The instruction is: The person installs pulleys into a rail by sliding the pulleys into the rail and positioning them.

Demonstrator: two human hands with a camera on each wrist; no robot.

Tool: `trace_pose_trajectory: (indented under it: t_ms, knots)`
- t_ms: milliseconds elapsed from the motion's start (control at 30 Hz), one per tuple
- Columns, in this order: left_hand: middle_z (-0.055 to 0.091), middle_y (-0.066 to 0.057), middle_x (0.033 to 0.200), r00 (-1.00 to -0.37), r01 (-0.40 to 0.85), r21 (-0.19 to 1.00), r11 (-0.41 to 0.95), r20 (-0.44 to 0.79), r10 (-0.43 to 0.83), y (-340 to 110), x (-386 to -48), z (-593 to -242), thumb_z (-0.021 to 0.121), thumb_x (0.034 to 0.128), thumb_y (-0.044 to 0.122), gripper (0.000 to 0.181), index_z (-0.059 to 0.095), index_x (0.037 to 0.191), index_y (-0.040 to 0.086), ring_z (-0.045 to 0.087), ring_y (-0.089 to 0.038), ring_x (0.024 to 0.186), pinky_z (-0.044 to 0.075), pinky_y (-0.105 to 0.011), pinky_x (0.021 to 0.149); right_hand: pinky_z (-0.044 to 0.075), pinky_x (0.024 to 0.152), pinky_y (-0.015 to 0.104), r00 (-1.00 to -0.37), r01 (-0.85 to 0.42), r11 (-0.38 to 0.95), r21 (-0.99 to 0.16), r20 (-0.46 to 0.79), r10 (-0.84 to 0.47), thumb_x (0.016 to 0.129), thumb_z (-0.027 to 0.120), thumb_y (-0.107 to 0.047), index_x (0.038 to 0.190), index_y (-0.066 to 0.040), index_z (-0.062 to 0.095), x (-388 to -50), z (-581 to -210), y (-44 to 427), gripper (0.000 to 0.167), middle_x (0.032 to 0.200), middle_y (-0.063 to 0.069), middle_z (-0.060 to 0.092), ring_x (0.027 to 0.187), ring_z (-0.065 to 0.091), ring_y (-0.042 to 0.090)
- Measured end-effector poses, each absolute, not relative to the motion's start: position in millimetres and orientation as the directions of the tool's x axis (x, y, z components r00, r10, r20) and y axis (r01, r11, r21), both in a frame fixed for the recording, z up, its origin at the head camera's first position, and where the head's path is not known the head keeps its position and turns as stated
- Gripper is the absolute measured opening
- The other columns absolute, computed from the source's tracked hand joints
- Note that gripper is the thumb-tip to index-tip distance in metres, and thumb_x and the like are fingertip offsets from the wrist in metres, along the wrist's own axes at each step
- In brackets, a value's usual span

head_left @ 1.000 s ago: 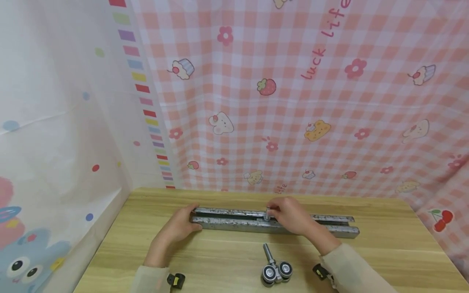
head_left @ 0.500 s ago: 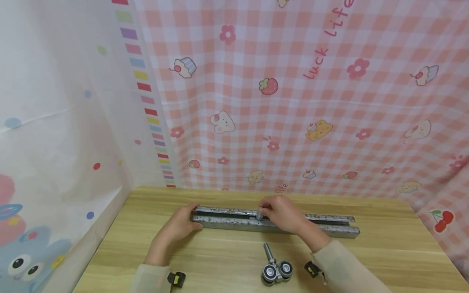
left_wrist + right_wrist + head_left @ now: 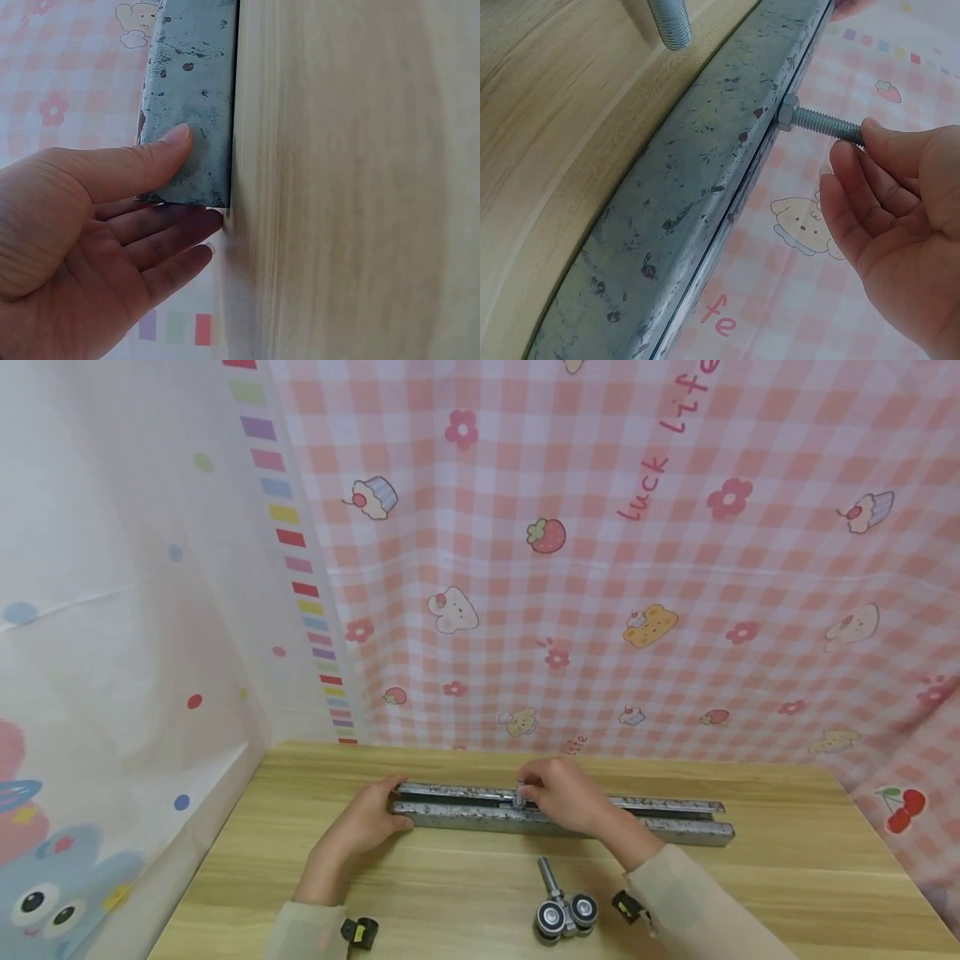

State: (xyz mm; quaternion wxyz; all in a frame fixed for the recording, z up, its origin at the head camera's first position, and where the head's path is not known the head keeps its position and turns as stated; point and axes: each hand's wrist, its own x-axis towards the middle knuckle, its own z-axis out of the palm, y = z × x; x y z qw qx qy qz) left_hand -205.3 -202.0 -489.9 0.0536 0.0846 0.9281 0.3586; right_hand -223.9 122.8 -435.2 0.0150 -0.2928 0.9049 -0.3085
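Observation:
A long, speckled grey metal track [image 3: 472, 820] lies across the wooden table with its slot facing up. At its left end, my left hand [image 3: 365, 820] holds it, thumb [image 3: 161, 161] on the near wall and fingers around the end and far side. My right hand [image 3: 566, 797] pinches the upper end of a threaded bolt [image 3: 821, 122] between thumb and fingers. The bolt stands upright from the slot, a hex nut [image 3: 787, 112] at its base; whatever it joins inside the track is hidden. A loose roller trolley [image 3: 567, 916] with its own bolt lies in front.
The wooden table [image 3: 450, 893] meets a pink checked cloth [image 3: 487, 677] behind and a white patterned cloth [image 3: 150, 568] at left. Black camera mounts [image 3: 360, 933] hang by both sleeves, the right one near the loose trolley.
My right hand has slid the bolt leftward along the slot, toward the track's left end. My left hand, the track and the loose trolley have stayed in place.

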Motion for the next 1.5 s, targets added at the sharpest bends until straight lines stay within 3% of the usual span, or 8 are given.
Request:
trace_pose_trajectory:
  t_ms: [500, 1500]
  knots:
    - [0.059, -0.028, 0.142, -0.978, 0.116, 0.678, 0.726, -0.048, 0.201, -203.1, -204.8, -489.4, 0.083, 0.0889, 0.004, 0.071, 0.049, 0.15, -0.008, 0.055, -0.044, 0.133, 0.045, -0.058, 0.111, 0.059, 0.07, 0.028, -0.813, -0.544, 0.635, -0.549, 0.157, -0.561, 0.099, 0.071, -0.003, 0.112, -0.002, 0.078, -226.8, -436.7, 112.7, 0.015, 0.098, 0.006, 0.077, 0.082, 0.07, 0.011]
    - [0.063, -0.026, 0.137, -0.978, 0.112, 0.683, 0.721, -0.052, 0.201, -203.4, -205.4, -489.3, 0.083, 0.088, 0.003, 0.069, 0.051, 0.148, -0.008, 0.061, -0.041, 0.126, 0.049, -0.056, 0.107, 0.057, 0.066, 0.027, -0.779, -0.569, 0.606, -0.555, 0.128, -0.614, 0.1, 0.07, -0.005, 0.11, -0.002, 0.079, -230.5, -431.5, 84.1, 0.014, 0.093, 0.005, 0.077, 0.073, 0.066, 0.007]
